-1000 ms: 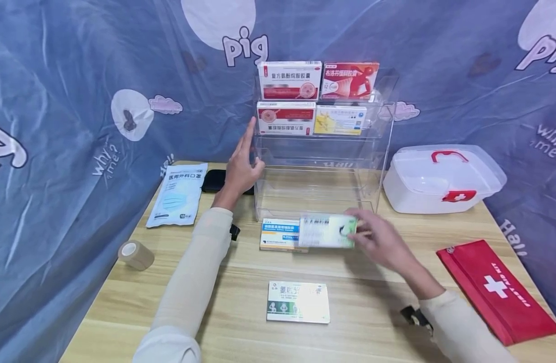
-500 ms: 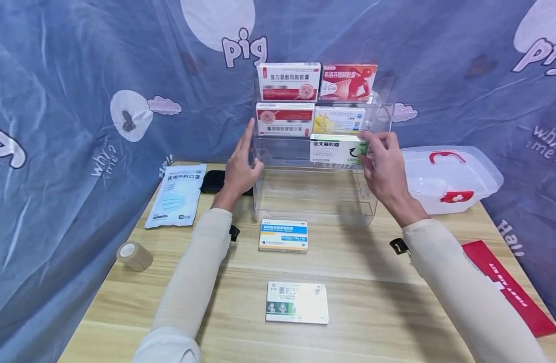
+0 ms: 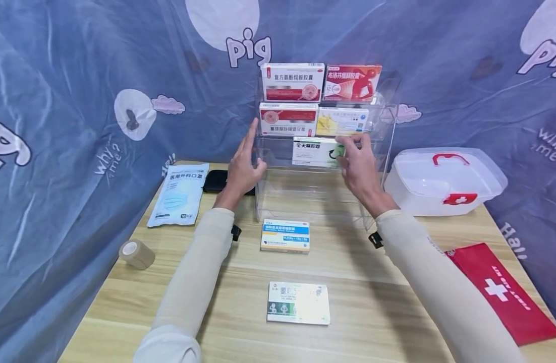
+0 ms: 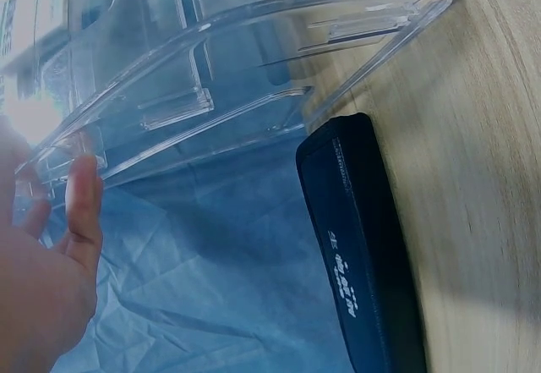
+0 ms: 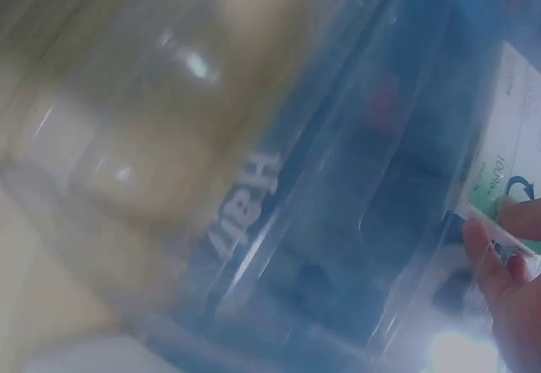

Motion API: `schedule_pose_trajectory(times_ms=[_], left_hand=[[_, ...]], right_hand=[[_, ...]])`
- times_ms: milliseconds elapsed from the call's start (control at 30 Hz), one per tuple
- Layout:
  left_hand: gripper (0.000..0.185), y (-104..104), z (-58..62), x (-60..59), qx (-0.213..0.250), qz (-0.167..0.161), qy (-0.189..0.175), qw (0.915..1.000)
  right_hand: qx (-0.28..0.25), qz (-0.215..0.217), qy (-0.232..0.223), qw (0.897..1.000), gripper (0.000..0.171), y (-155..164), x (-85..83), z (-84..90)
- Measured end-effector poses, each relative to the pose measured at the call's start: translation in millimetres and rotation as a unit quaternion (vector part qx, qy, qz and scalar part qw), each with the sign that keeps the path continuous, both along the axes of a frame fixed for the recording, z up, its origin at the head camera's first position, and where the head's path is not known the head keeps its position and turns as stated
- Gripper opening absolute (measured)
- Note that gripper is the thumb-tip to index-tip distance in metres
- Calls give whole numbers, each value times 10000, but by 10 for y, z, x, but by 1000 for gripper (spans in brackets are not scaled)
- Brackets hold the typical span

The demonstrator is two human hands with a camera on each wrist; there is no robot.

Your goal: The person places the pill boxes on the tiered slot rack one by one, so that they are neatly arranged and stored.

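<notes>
Several fingers (image 3: pixel 351 146) of the right hand (image 3: pixel 364 174) pinched the right end of a white-and-green box (image 3: pixel 311 151), thumb below and fingertips at its upper edge. That box stood face outward at the third tier of a clear rack (image 3: pixel 305 191), just under a yellow-and-white box (image 3: pixel 341 121); whether its base met the shelf, I could not tell. The hand was arched at the knuckles, and its forearm, in a pale right sleeve (image 3: pixel 441 287), slanted up and inward from the lower right, a black strap (image 3: pixel 376 240) at the wrist.

The left hand (image 3: pixel 244 174) stood upright against the rack's left side, its fingers straight and pointing up, its thumb spread away from them. The left sleeve (image 3: pixel 193 272) ran nearly straight up behind it.

Above, a red-and-white box (image 3: pixel 292 83) and a red box (image 3: pixel 352 83) filled the top tier; an upside-down box (image 3: pixel 288 121) sat beside the yellow one. On the worktop (image 3: pixel 228 312), a blue-and-white box (image 3: pixel 284 236) lay before the rack, and a glare-washed box (image 3: pixel 298 302) nearer the person. A black case (image 4: pixel 355 246), mask packet (image 3: pixel 180 194) and tape roll (image 3: pixel 137 254) lay left; a lidded tub (image 3: pixel 441 181) and red pouch (image 3: pixel 505 292) right.
</notes>
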State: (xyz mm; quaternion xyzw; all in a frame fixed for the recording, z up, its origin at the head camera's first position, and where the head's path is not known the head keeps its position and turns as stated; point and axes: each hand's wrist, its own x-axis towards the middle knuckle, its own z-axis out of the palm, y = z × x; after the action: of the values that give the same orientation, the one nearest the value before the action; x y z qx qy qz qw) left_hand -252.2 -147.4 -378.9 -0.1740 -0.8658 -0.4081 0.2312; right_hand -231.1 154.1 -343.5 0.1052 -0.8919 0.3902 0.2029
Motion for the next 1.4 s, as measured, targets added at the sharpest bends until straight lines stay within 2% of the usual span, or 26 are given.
schedule_pose_trajectory(times_ms=[33,67,100,233,267,333,433,533,633,733,800,867,933,1033,1133,1200,1267,1400], left_hand=[[98,0,-4,0,-3,-11,6,10000],[98,-1,-8,-1,2,-27,24,10000],[98,-1,-7,1,15,-45,38,10000],[98,-12,0,1,48,-57,104,9999],[99,-17,0,0,47,-49,106,9999],[99,-24,-3,-1,36,-50,91,9999],[99,-16,-5,2,22,-74,46,10000],[100,1,-4,6,48,-94,-14,9999],[99,2,9,7,92,-73,-55,9999],[99,-3,21,4,132,-60,-76,9999],[99,-7,21,1,146,-50,-80,9998],[99,-12,12,-2,166,-50,-94,9998],[99,-14,7,2,192,-45,-94,9998],[99,-11,1,5,200,-38,-62,9998],[99,-5,-2,4,181,-43,-32,9998],[99,-4,-3,4,160,-41,-27,9999],[99,-5,-1,7,150,-40,-44,9999],[100,-11,11,20,181,-19,-90,9998]], right_hand=[[-209,80,-151,9996,40,-54,-10,-15],[-156,158,-159,9996,41,-107,-19,-27],[339,178,118,9992,49,-165,-26,-46],[1153,610,-12,9915,68,-390,-24,-29],[1554,678,44,9855,75,-434,-19,-27],[1921,785,-71,9782,84,-504,-8,-33],[2127,802,-186,9736,91,-529,5,-65],[2205,745,-21,9725,97,-478,33,-106],[2178,638,210,9737,103,-404,134,-145],[1951,600,327,9784,101,-322,332,-201],[1808,672,211,9810,95,-268,506,-270],[1691,801,-143,9822,88,-223,704,-363],[1674,967,-633,9791,83,-188,906,-485],[1652,1242,-1494,9669,81,-136,1219,-677],[1618,1603,-2329,9455,80,-79,1513,-821],[1672,1828,-2667,9314,84,-39,1683,-879],[1771,2044,-2732,9232,88,-8,1824,-923],[2091,2354,-2249,9221,86,40,2029,-995]])
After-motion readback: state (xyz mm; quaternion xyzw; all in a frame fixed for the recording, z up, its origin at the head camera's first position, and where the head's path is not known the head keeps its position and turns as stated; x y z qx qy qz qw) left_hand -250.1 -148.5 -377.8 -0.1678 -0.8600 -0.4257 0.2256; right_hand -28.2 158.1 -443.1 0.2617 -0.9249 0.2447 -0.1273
